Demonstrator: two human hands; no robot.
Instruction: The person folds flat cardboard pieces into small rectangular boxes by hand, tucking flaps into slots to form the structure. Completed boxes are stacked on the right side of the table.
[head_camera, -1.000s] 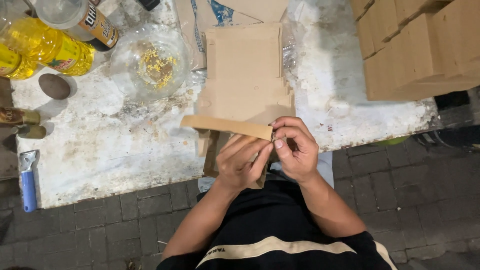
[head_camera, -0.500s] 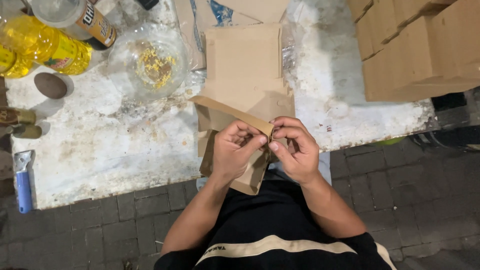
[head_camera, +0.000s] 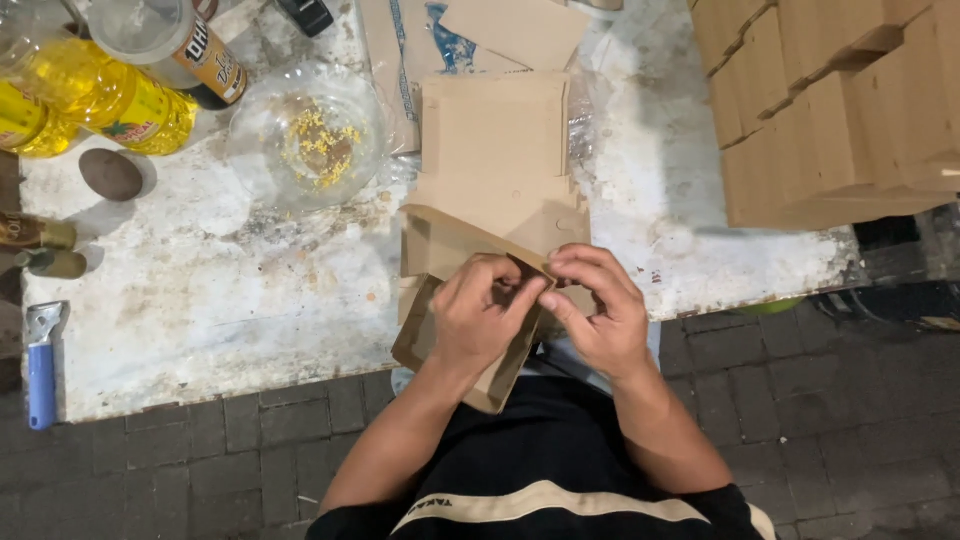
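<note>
Both hands, left hand (head_camera: 480, 320) and right hand (head_camera: 598, 318), are pinching a brown cardboard box blank (head_camera: 440, 335) at the counter's (head_camera: 250, 300) near edge, folding its flap, with flat blanks (head_camera: 495, 150) stacked beyond.

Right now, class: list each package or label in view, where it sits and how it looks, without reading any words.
Yellow oil bottle, top left of table: clear plastic, yellow and green label.
Can, beside it: round, dark label with an orange band.
Flat brown cartons, centre: stacked.
Folded brown boxes, right: stacked high.
Brown carton: in left hand and right hand.
</note>
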